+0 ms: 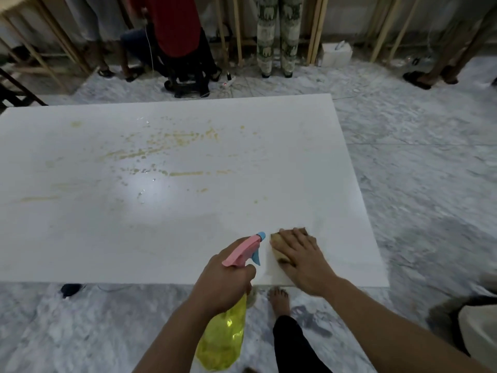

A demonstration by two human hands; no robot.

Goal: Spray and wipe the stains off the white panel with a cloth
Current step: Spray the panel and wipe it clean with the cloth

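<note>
A large white panel (282, 168) lies flat just above the floor. Yellowish stains (172, 138) streak its far and middle parts, with wet droplets near the centre. My left hand (224, 278) grips a spray bottle (224, 337) with a yellow body and a pink and blue head, held over the panel's near edge with the nozzle pointing away from me. My right hand (300, 258) presses flat on a tan cloth (277, 244) at the panel's near right part. Most of the cloth is hidden under my fingers.
Grey marbled floor surrounds the panel. My bare foot (279, 301) stands at the near edge. Legs of other people, a chair (188, 79), a power strip (228, 80) and wooden frames line the far wall. A dark object (70, 289) lies on the floor near left.
</note>
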